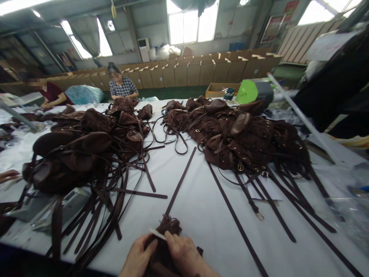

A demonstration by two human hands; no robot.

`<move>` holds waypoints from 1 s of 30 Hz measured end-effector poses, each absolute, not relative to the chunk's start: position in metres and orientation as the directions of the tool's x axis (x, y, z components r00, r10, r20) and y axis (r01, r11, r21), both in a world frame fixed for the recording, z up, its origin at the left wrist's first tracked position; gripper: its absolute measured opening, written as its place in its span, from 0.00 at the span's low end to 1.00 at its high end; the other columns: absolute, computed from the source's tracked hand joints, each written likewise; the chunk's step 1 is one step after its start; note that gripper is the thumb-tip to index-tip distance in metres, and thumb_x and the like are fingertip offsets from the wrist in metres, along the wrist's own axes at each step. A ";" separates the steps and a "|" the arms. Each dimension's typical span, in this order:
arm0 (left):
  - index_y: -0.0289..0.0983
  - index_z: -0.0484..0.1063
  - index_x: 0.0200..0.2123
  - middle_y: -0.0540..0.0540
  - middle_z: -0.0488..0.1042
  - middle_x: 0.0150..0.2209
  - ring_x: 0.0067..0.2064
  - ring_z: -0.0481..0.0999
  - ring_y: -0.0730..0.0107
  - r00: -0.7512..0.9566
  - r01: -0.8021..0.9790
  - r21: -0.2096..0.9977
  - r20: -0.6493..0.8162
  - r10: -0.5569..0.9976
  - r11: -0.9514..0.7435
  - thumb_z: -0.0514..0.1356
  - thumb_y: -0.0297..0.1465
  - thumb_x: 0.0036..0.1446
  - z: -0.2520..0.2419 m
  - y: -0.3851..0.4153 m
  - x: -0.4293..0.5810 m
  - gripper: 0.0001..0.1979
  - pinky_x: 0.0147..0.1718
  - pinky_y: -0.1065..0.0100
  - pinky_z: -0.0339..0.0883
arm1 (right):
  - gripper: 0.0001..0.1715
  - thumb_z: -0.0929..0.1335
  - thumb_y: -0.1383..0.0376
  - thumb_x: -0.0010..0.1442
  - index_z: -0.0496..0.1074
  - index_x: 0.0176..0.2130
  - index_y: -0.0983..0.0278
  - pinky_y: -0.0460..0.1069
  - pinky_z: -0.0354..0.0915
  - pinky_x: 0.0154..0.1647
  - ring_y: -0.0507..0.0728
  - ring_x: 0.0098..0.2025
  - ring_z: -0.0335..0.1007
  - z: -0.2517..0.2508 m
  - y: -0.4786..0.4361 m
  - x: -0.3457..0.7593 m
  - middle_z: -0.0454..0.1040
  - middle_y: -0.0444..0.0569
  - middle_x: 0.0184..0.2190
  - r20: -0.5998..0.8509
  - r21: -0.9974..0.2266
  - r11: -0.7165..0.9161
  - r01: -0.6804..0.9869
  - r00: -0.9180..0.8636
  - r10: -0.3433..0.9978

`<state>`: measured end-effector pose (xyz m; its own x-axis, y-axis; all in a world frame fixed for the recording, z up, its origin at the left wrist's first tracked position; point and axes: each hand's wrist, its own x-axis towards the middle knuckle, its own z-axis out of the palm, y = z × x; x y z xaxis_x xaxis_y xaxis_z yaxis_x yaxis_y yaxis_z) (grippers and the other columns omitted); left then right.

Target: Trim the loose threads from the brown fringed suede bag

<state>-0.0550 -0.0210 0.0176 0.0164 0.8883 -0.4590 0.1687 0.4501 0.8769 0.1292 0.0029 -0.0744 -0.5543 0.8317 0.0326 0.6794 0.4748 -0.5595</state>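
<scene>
At the near edge of the table, a dark brown soft bag [162, 257] with gathered fabric and fringe at its top lies between my hands. My left hand [138, 254] is closed on the bag's left side, thumb on top. My right hand [184, 252] is closed at the upper right of the bag, its fingers against a short thin white strip [157, 234]. What the strip is, I cannot make out. A flat brown strap [182, 181] stretches away from the bag across the white table. The lower part of the bag is hidden by my hands and the frame edge.
Brown bags with trailing straps are heaped at left [72, 154] and right [245, 134] on the white table [190, 215]. A green-and-grey machine [250, 92] stands at the back right. Two people sit across the table; another hand [10, 175] shows at far left. Cardboard boxes [180, 75] line up behind.
</scene>
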 end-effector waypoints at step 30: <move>0.36 0.61 0.57 0.40 0.78 0.44 0.55 0.71 0.58 -0.436 -0.551 0.686 -0.723 0.537 0.476 0.57 0.31 0.60 0.007 -0.026 -0.057 0.22 0.55 0.59 0.64 | 0.34 0.62 0.75 0.53 0.58 0.60 0.68 0.49 0.67 0.33 0.59 0.33 0.76 -0.056 0.031 0.108 0.78 0.54 0.32 -0.085 -0.483 0.425 0.766 -0.524 0.848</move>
<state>-0.0569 -0.0258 0.0074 -0.4358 0.5365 -0.7227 -0.5511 0.4758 0.6855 0.1078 0.0309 -0.0555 -0.5236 0.8477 -0.0848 0.7659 0.4248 -0.4826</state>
